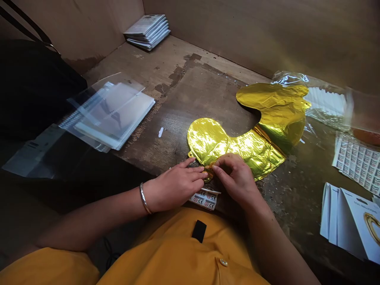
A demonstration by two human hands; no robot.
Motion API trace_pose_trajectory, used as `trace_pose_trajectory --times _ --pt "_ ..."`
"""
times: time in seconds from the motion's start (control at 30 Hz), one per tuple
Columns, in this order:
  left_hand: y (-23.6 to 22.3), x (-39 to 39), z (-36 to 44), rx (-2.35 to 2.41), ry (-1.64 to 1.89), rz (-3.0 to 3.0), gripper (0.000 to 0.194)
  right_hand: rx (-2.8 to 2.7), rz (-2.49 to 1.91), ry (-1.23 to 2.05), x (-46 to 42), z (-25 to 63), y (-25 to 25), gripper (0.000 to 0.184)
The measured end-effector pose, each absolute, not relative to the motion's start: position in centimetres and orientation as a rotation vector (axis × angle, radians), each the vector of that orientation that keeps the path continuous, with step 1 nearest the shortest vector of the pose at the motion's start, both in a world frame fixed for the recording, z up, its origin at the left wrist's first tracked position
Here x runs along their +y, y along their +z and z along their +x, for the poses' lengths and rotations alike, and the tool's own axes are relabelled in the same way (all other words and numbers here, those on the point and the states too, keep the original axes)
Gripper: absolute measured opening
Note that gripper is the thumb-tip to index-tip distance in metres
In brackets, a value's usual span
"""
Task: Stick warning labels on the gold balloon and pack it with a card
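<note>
A flat gold foil balloon (255,130) lies curved across the worn wooden table (190,91). Both hands meet at its near tab. My left hand (175,186), with a metal bangle on the wrist, has its fingers together and pinches the tab at the balloon's near edge. My right hand (236,178) is curled, fingertips pinching the same tab from the other side. A small strip of CE warning stickers (205,198) lies just below the hands at the table's edge.
A stack of clear plastic sleeves (111,113) lies at the left. Printed cards (147,31) are piled in the far corner. At the right are sticker sheets (358,162), white header cards (350,221) and a clear bag (325,101). Cardboard walls enclose the table.
</note>
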State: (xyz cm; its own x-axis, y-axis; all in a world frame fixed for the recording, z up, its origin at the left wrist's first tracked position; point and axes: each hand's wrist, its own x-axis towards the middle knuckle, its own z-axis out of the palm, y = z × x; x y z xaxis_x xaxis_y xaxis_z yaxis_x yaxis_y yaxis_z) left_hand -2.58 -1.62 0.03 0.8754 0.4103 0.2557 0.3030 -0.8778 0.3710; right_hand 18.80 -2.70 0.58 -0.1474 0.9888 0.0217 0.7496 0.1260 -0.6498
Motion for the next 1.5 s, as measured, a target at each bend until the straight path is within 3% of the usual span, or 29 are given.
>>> trace_pose_trajectory --times 0.4,0.6,0.7,0.8,0.93,1.1,1.2,1.4,1.5 --pt "-0.1 -1.7 -2.5 0.545 0.479 2.72 0.019 -1.987 -1.792 0.573 -2.9 18.4 0.0 0.013" --pt "-0.3 -1.9 -2.4 0.546 0.47 2.733 0.02 -1.918 -2.061 0.267 -2.2 17.8 -0.8 0.031" --pt "-0.5 -2.0 -2.5 0.563 0.494 2.727 0.02 -1.921 -2.085 0.081 -1.8 18.1 -0.9 0.021" --pt "-0.7 -2.2 -2.7 0.566 0.512 2.702 0.018 -2.036 -1.813 0.01 -2.4 18.8 -0.1 0.015" --pt "-0.9 -2.5 -3.0 0.584 0.572 2.661 0.016 -2.452 -1.265 0.162 -4.2 19.3 0.7 0.02" --pt "-0.8 -3.1 -3.2 0.701 0.566 2.65 0.014 -2.495 -1.135 0.103 -4.9 19.5 -0.9 0.028" --pt "-0.4 -3.3 -3.4 0.715 0.548 2.648 0.015 -2.422 -1.15 0.204 -4.6 19.4 -1.0 0.027" --pt "0.7 -3.4 -3.3 0.859 0.587 2.673 0.017 -1.964 -1.512 0.752 -3.3 19.4 0.5 0.01" --pt "1.0 -3.5 -3.0 0.872 0.545 2.697 0.017 -1.741 -1.59 1.016 -2.5 19.7 0.7 0.02"
